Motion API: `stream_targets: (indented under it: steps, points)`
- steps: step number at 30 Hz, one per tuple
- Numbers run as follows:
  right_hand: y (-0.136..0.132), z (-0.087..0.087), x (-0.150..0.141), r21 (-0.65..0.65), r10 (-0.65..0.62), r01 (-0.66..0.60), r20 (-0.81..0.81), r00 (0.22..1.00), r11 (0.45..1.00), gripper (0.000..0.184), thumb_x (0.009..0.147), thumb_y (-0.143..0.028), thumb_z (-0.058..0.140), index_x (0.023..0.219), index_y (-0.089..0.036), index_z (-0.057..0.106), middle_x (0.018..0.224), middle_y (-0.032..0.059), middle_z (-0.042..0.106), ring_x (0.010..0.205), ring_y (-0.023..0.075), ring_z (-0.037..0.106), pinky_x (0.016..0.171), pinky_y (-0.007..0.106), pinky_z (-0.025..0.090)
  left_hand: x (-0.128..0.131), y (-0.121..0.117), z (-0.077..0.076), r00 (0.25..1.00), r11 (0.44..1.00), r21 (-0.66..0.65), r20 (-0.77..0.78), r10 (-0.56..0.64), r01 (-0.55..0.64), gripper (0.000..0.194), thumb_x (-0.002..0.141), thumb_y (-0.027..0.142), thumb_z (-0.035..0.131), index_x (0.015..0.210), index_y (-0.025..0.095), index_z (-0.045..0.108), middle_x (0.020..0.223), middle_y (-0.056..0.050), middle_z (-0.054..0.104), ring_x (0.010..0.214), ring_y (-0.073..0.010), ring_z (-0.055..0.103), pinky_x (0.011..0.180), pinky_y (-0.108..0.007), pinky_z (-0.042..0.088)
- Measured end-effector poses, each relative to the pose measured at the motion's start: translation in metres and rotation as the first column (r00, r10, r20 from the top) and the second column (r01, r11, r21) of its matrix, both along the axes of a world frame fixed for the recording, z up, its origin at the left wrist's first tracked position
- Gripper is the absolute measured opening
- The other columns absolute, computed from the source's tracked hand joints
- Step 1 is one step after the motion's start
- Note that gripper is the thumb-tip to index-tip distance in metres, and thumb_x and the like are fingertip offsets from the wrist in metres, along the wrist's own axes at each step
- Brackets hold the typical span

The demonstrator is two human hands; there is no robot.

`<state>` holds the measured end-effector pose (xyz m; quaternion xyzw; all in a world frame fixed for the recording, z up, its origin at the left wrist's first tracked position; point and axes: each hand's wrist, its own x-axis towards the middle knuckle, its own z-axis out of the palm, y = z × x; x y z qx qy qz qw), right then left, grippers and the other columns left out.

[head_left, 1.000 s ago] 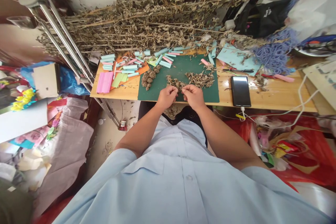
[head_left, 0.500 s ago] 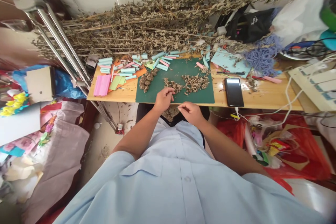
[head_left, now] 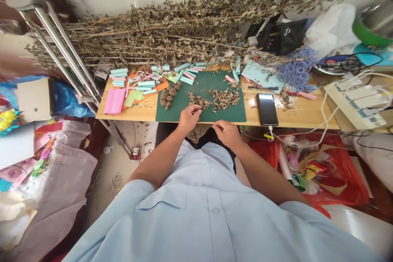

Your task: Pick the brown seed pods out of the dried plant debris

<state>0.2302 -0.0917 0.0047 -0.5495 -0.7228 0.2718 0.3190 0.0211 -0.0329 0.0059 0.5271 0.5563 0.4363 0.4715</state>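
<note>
My left hand [head_left: 189, 118] is at the front edge of the green cutting mat [head_left: 199, 86], fingers curled in. Right beyond its fingertips lies a small pile of dried leaves [head_left: 199, 100]. My right hand [head_left: 227, 134] is just off the table's front edge, thumb and fingers pinched together. Whatever either hand holds is too small to make out. A larger heap of dried leaves [head_left: 226, 97] rests on the mat's right part. Several brown, rounded clumps of dried plant [head_left: 168, 96] sit together on its left part.
Long bundles of dried stalks [head_left: 147, 32] lie along the table's back. Rolled paper pieces [head_left: 145, 84] and a pink paper stack [head_left: 114, 101] are left of the mat. A phone [head_left: 267, 109] with a cable, blue yarn [head_left: 297, 69] and a power strip [head_left: 353, 102] are right. Metal crutches [head_left: 58, 45] lean at left.
The whole view has shifted slightly left. My right hand has moved a little away from my left hand, which still has its fingers curled by the small leaf pile.
</note>
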Motion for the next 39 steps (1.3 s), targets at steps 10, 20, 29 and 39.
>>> stream_targets:
  steps: [10, 20, 29, 39]
  points:
    - [-0.008, 0.007, -0.007, 0.043, 0.214, -0.212, -0.046, 0.976, 0.976, 0.021, 0.09, -0.029, 0.065, 0.108, -0.024, 0.076, 0.098, 0.0055, 0.078, 0.073, 0.0189, 0.07, 0.076, 0.034, 0.058, -0.003, -0.002, 0.002, 0.997, 0.99, 0.121, -0.032, -0.072, 0.076, 0.018, 0.088, 0.025, 0.064, 0.1, 0.017, 0.074, 0.091, -0.005, 0.074, 0.059, -0.0096, 0.062, 0.059, -0.023, 0.052]
    - [0.079, 0.019, -0.017, -0.008, -0.165, 0.165, -0.108, 0.98, 0.986, 0.04, 0.091, -0.022, 0.058, 0.13, -0.022, 0.066, 0.112, 0.0069, 0.077, 0.092, 0.0219, 0.072, 0.095, 0.04, 0.055, -0.004, 0.001, 0.006, 0.948, 0.934, 0.21, -0.199, -0.248, 0.289, 0.023, 0.093, 0.022, 0.059, 0.105, 0.02, 0.078, 0.128, -0.009, 0.071, 0.107, -0.0227, 0.071, 0.097, -0.042, 0.059]
    - [0.104, 0.021, -0.026, -0.107, -0.094, 0.098, 0.039, 0.995, 0.989, 0.046, 0.086, -0.015, 0.061, 0.131, -0.021, 0.065, 0.107, 0.0067, 0.077, 0.093, 0.0243, 0.071, 0.096, 0.044, 0.054, -0.003, 0.002, 0.004, 0.947, 0.941, 0.226, -0.261, -0.189, 0.25, 0.022, 0.092, 0.02, 0.062, 0.108, 0.019, 0.077, 0.122, -0.009, 0.074, 0.113, -0.0235, 0.07, 0.106, -0.042, 0.055]
    - [0.107, 0.021, -0.032, -0.039, -0.02, 0.023, 0.082, 0.996, 0.999, 0.046, 0.087, -0.013, 0.06, 0.131, -0.023, 0.066, 0.111, 0.0065, 0.076, 0.096, 0.0246, 0.071, 0.096, 0.042, 0.053, -0.003, 0.004, 0.001, 0.95, 0.947, 0.209, -0.248, -0.189, 0.243, 0.021, 0.09, 0.02, 0.064, 0.107, 0.02, 0.077, 0.12, -0.009, 0.074, 0.102, -0.0221, 0.073, 0.098, -0.039, 0.058]
